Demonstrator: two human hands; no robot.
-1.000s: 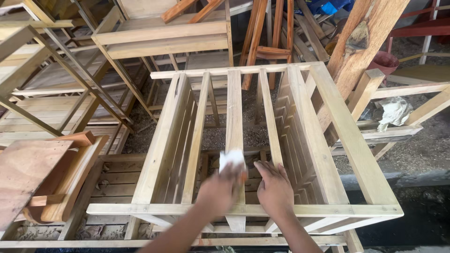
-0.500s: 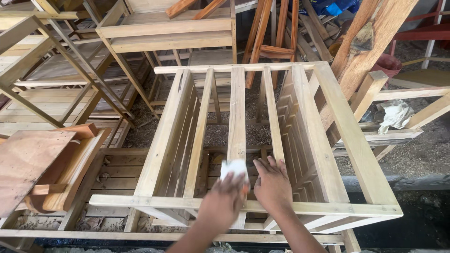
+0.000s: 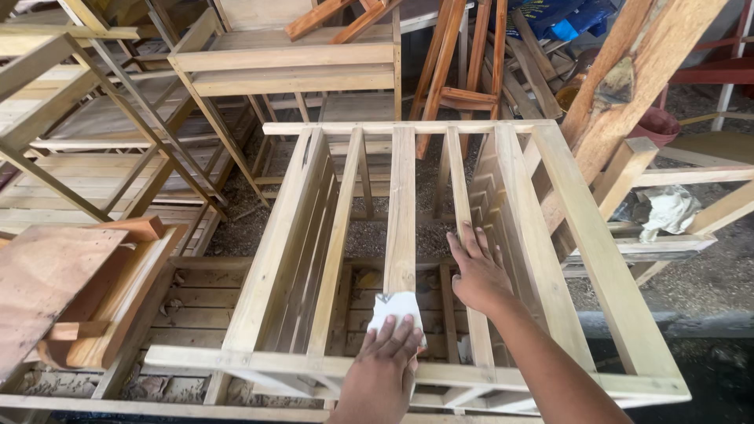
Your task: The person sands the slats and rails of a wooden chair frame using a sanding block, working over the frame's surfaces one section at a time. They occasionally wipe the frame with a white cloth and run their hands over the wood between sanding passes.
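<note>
Your left hand (image 3: 385,369) lies flat on the middle slat (image 3: 401,212) of the frame (image 3: 597,259), at its near end, with the fingers (image 3: 397,334) pressed together over a small white pad (image 3: 394,308); the pad is pinned under them, not pinched. It looks like sanding or wiping, so keep the pad flat under your fingertips and run it along the grain, with even pressure out to the slat's edges. Just right of that slat, your right hand (image 3: 477,275) rests on the next slat (image 3: 463,228), fingers loosely spread, holding nothing; lean on it to steady the frame. Left of the frame lies a reddish board (image 3: 47,275). Right of it a crumpled cloth (image 3: 664,210) sits on a rail. Beyond the frame's far rail stand more bare frames (image 3: 290,71) and leaning timbers (image 3: 620,86).
</note>
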